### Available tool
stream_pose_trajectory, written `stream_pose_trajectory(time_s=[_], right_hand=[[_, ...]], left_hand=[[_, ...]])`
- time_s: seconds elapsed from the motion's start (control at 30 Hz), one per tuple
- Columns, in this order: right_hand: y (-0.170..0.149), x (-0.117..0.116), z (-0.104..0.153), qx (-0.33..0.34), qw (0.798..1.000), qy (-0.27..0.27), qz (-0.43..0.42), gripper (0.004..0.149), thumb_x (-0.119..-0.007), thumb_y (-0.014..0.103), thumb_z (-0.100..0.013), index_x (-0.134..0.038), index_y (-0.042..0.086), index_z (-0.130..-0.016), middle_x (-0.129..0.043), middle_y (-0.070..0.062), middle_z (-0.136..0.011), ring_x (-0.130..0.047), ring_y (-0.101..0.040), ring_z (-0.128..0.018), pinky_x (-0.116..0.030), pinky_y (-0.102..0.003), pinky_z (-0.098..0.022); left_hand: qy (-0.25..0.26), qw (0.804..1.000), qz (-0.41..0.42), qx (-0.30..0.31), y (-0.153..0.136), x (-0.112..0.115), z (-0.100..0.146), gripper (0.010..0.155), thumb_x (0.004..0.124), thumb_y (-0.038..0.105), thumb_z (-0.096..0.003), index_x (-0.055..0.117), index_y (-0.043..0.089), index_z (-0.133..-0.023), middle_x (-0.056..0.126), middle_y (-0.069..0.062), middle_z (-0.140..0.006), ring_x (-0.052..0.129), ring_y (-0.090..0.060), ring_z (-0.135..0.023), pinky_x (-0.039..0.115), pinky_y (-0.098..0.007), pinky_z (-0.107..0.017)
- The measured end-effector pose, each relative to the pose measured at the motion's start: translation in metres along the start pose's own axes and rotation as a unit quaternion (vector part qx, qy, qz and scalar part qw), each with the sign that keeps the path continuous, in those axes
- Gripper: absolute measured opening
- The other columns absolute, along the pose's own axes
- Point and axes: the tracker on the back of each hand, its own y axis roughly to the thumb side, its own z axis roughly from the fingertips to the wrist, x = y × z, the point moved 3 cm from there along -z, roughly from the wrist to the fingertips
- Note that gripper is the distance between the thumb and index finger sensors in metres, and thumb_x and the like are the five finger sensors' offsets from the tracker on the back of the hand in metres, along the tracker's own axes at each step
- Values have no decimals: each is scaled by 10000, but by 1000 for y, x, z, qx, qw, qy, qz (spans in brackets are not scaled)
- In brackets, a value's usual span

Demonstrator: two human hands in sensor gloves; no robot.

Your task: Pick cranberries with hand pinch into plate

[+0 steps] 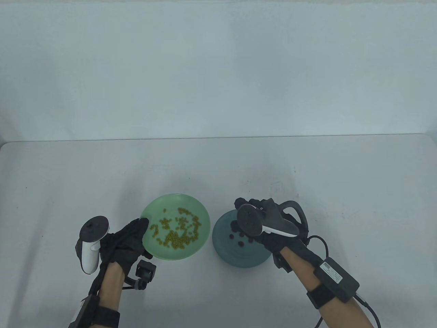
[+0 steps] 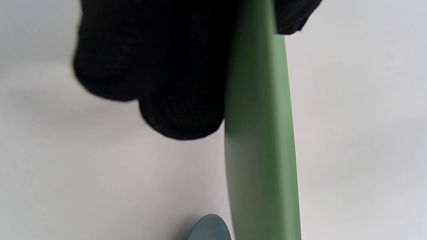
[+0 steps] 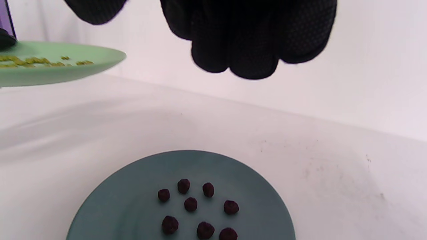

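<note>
Left hand: the black-gloved left hand [image 1: 128, 239] holds the round pale-green plate [image 1: 201, 235] by its rim at the plate's 9 o'clock; in the left wrist view the grip is clamped on the rim, fingers [image 2: 180, 110] under it and the thumb on top.
Green plate: in the right wrist view its edge hangs clear above the white counter [image 1: 68, 191], so it is lifted; it carries a scatter of small yellow-green beans [image 1: 177, 230], too many and too clustered to count.
Right hand: the black-gloved right hand [image 1: 269, 229] hovers over the round teal-blue plate [image 1: 239, 259]; its fingertips [image 3: 253, 63] are bunched together above the plate, and whether they hold anything cannot be told.
Blue plate: one, flat on the counter at 3 o'clock of the green plate, just beside it.
Cranberries: eight dark red dried cranberries [image 3: 190, 204] lie loosely grouped on the blue plate, counted in the right wrist view.
</note>
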Motion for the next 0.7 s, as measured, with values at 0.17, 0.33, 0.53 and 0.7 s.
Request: stream_pose_trajectory(time_s=[0.17, 0.33, 0.53, 0.7], right_hand=[[-7, 0, 29, 10, 999, -38, -24, 829, -515, 678, -537, -445, 165, -1185, -636, -126, -1165, -747, -398, -1022, -711, -576, -676], [-14, -14, 49, 13, 998, -52, -42, 875, -484, 704, -521, -367, 164, -1200, -494, -134, -1237, -572, -464, -1117, -538, -683, -743], [-21, -32, 59, 13, 997, -58, -47, 894, -465, 721, -508, -317, 178, -1203, -381, -126, -1268, -408, -495, -1150, -401, -715, -758], [-24, -36, 61, 9, 997, -61, -44, 896, -469, 719, -509, -316, 175, -1203, -371, -131, -1269, -383, -496, -1151, -384, -714, -759]], left_hand=[[4, 1000, 0, -1, 0, 0, 0, 475, 618, 355, -614, 738, 15, -923, 967, -138, -672, 1085, -240, -348, 941, -301, -268], [8, 1000, 0, -1, 0, -1, 0, 473, 624, 356, -613, 740, 18, -922, 967, -135, -673, 1086, -237, -346, 941, -298, -267], [10, 1000, -4, -3, 0, -1, 0, 468, 631, 357, -610, 741, 25, -921, 970, -133, -669, 1087, -232, -341, 944, -293, -262], [17, 1000, -9, -8, -1, -1, 1, 463, 640, 357, -608, 752, 27, -913, 974, -129, -660, 1090, -226, -330, 949, -286, -252]])
